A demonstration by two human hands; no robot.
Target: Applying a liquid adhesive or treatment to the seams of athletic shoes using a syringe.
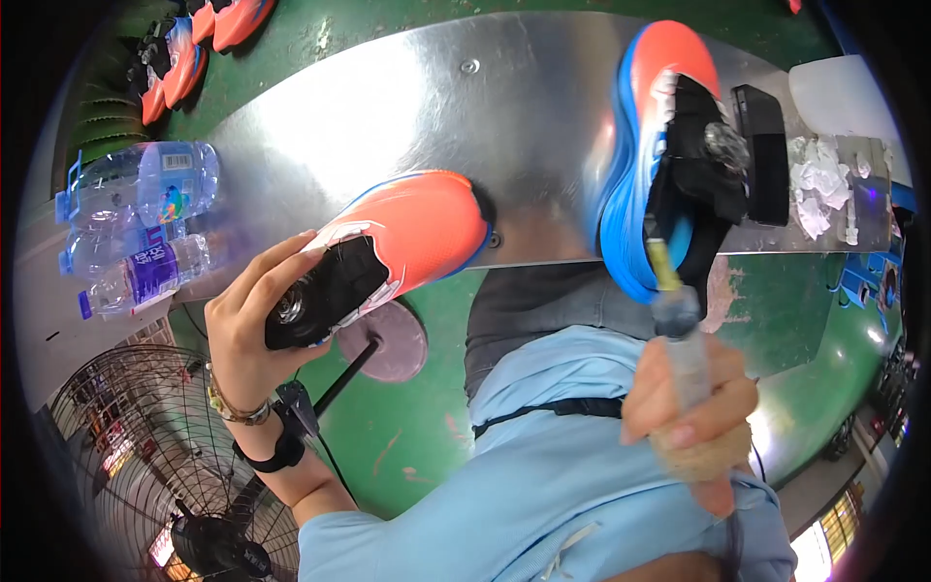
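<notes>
My left hand (242,325) is closed around the heel end of a coral running shoe (427,228). Its toe points right over the metal table, and black material with a clear round piece fills the opening. My right hand (713,398), slightly blurred, grips a tool with a translucent grey handle (687,359) and a narrow yellowish tip (664,264). That tip is by the heel of a second coral and blue shoe (626,194), which stands toe away at the right of the table; I cannot tell whether they touch. Black stuffing (693,175) fills this shoe too.
A black flat object (761,155) lies right of the second shoe, beside crumpled white paper (819,184) and a white container (844,95). Plastic bottles (150,223) stand at the left. More shoes (179,68) are at the far left. A wire fan (145,456) stands low left.
</notes>
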